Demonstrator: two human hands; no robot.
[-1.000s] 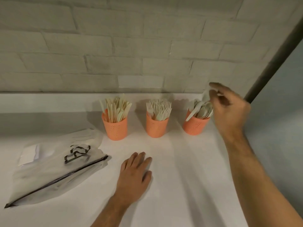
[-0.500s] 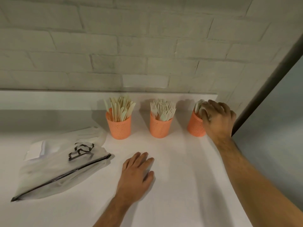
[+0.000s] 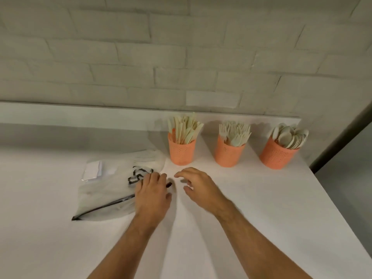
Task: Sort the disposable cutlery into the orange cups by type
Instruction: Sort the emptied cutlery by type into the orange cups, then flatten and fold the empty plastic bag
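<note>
Left-centre of frame: clear plastic bag [image 3: 112, 190] w/ black zip strip lies flat on the white table [image 3: 261, 218], a black logo on it and some white paper slips inside near its upper left. Looks limp and slick, prob. almost no weight; can't see any cutlery left in it.

Left hand [image 3: 154, 195] rests palm-down on the bag's right end, fingers fairly straight and together, over the zip strip and touching the logo area. Not pinching anything as far as I can see.

Right hand [image 3: 198, 186] just beside it, apart from the bag, hovering low over the table w/ fingers loosely curled and spread; holds nothing.

Upper centre to right, in a row near the wall: cup of knives [image 3: 182, 148], cup of forks [image 3: 229, 151], cup of spoons [image 3: 278, 153]. Each type in its own orange cup, handles down, packed full. Sorting looks done, judging by that.

Handling: pieces are thin, pale, light, stiff but prob. snap if bent. Best taken by the shaft, pinch w/ thumb + two fingers, avoid fork tines. Cups are light too and top-heavy when full — a knock at the rim could tip one; steady at the wall if moving.
</note>
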